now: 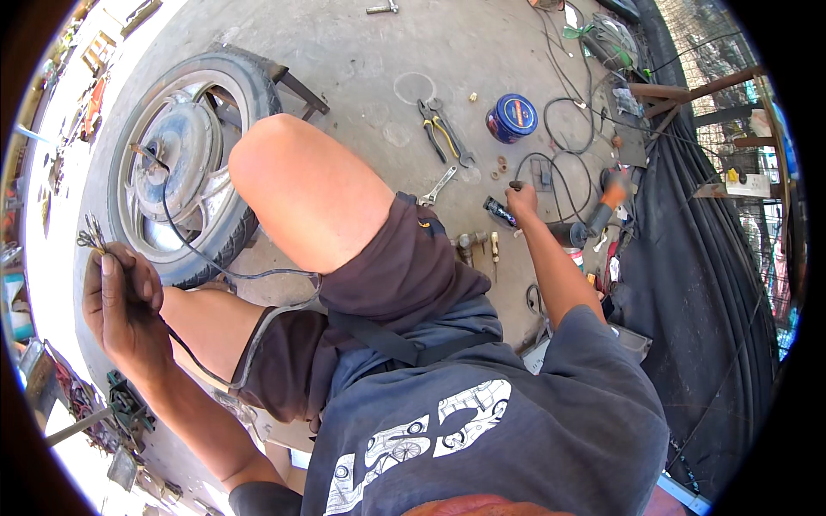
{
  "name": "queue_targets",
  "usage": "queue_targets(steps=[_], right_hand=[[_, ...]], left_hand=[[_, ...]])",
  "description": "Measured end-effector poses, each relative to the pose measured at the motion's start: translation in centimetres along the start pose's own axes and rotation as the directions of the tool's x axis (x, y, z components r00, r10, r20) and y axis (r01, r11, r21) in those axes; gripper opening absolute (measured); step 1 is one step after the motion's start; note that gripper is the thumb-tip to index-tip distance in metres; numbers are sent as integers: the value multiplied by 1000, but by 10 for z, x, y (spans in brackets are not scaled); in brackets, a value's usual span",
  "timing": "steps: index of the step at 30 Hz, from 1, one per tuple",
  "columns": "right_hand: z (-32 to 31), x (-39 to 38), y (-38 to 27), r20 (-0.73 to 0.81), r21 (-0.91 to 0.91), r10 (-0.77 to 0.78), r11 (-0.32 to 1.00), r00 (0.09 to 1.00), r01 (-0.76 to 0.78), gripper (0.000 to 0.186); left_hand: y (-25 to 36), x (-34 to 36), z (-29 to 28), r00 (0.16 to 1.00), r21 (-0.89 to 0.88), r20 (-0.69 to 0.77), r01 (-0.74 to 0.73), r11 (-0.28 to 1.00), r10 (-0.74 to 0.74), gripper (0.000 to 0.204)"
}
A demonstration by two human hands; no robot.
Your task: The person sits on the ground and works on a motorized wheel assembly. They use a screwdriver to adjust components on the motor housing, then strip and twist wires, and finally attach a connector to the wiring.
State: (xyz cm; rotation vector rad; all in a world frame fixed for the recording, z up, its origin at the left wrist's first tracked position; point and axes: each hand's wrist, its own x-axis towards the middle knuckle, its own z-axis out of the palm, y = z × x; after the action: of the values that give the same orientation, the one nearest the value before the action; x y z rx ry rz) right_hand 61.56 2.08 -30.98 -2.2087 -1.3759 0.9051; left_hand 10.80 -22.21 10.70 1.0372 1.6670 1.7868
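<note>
My left hand (125, 305) is raised at the left, its fingers pinched round the end of a black cable (202, 256) with several loose wire ends (91, 234) fanning out above the fingertips. The cable runs over my legs and joins the axle of a spoked hub-motor wheel (176, 155) with a black tyre, lying on its side. Over the floor at the right, my right hand (521, 201) is closed; a small dark tip shows at its fingers, but what it belongs to I cannot make out. Beside that hand lies a short black cylindrical thing (499, 211).
Pliers (434, 129), a spanner (454, 136) and an adjustable wrench (439, 185) lie ahead of me, near a blue round tub (513, 118). A screwdriver (495, 248), a dark-and-orange power tool (600, 215) and looped black cords (559, 181) are at the right, before a black sheet (688, 284).
</note>
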Motion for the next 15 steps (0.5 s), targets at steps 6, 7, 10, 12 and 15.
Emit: queue_targets(steps=[6,7,10,12,15], right_hand=[[0,28,-45,-28,-329,-172,932,985,153,38],[-2,29,-54,-10,-356,-189,918,982,174,38],[5,41,-54,35,-443,-243,866,969,233,35],[6,50,-53,82,-506,-261,821,962,266,30],[11,51,-60,181,-589,-247,748,952,306,30]], left_hand=[[-7,5,-10,999,-16,32,18,1000,-17,23],[-8,7,-10,1000,-13,24,13,1000,-13,23],[-8,11,-7,1000,-14,4,17,1000,-17,22],[-9,12,-5,1000,9,-20,16,1000,-16,22],[-11,15,-8,998,-21,60,38,999,-37,23]])
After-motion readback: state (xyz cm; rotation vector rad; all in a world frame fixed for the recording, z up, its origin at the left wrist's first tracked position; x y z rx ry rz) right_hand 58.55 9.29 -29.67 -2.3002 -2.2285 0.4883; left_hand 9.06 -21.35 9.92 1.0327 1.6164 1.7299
